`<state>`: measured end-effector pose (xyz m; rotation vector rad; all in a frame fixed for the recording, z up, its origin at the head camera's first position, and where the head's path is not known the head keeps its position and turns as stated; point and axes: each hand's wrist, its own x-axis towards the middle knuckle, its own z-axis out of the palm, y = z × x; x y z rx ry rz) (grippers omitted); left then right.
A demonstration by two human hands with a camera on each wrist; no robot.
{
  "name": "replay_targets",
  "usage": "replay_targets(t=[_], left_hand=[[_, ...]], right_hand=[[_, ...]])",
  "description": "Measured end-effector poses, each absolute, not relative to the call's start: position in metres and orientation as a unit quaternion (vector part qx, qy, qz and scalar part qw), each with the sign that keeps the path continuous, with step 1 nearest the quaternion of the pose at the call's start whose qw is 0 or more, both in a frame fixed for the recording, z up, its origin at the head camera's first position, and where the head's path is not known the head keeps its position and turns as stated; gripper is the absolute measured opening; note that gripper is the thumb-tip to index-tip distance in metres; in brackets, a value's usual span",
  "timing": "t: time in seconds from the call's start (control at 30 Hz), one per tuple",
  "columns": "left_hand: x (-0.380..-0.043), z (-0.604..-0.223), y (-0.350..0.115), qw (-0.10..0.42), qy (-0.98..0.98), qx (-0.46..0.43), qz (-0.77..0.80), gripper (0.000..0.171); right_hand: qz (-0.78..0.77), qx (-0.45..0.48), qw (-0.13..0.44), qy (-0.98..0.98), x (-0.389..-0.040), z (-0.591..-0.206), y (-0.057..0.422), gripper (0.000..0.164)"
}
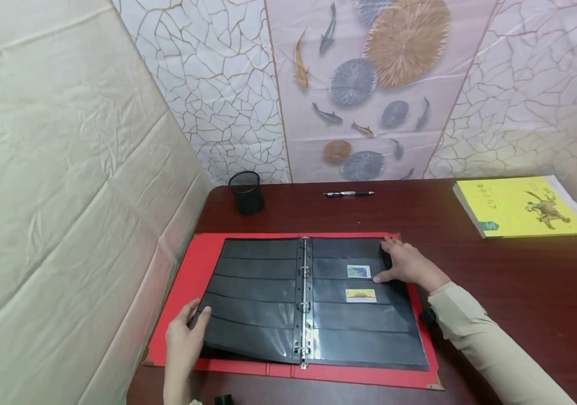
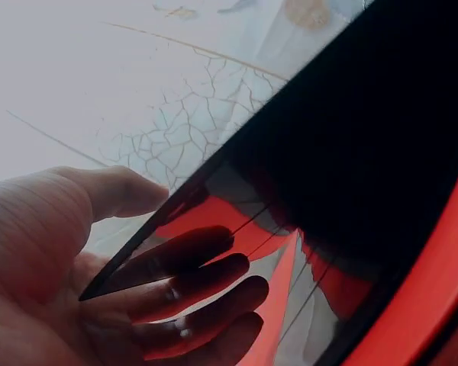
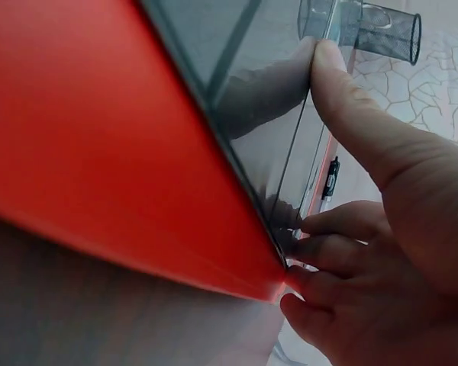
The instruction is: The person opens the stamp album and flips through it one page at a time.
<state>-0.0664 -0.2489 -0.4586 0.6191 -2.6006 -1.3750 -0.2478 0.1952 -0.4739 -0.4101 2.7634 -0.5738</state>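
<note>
A red ring-binder stamp album [image 1: 171, 315] lies spread on the table, with black pocket pages on both sides of its metal rings [image 1: 304, 304]. My left hand [image 1: 185, 332] holds the outer edge of the left page [image 1: 253, 295], which is raised off the cover at that side; the left wrist view has the thumb on one face and the fingers [image 2: 206, 290] behind the other. On the right page [image 1: 364, 337], two stamps sit in pockets, a blue-green one [image 1: 358, 271] above a yellow one [image 1: 361, 296]. My right hand [image 1: 407, 263] rests at that page's upper outer edge, thumb [image 3: 343, 91] touching its surface.
A black mesh pen cup [image 1: 247, 194] stands behind the album at left, and a pen [image 1: 349, 193] lies at the back. On the right is a yellow book [image 1: 526, 208]. A fabric wall [image 1: 116, 225] closes off the left side of the dark red table [image 1: 521, 298].
</note>
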Motion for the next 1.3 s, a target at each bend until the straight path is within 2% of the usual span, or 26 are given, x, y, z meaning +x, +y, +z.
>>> replay_targets(t=[0.33, 0.67, 1.0, 1.3], left_hand=[[-0.071, -0.47, -0.253, 0.049, -0.895, 0.18, -0.405, 0.043], [-0.075, -0.467, -0.257, 0.006, -0.905, 0.182, -0.386, 0.047], [-0.077, -0.475, -0.261, 0.016, -0.909, 0.187, -0.372, 0.046], [-0.082, -0.48, -0.26, -0.022, -0.917, 0.178, -0.356, 0.055]], right_hand=[[-0.172, -0.165, 0.114, 0.965, -0.244, -0.468, 0.201, 0.103], [-0.186, -0.173, 0.073, 0.964, -0.237, -0.465, 0.188, 0.063], [-0.161, -0.128, 0.015, 0.978, -0.224, -0.467, 0.178, 0.069], [-0.157, -0.142, -0.012, 0.977, -0.222, -0.467, 0.181, 0.082]])
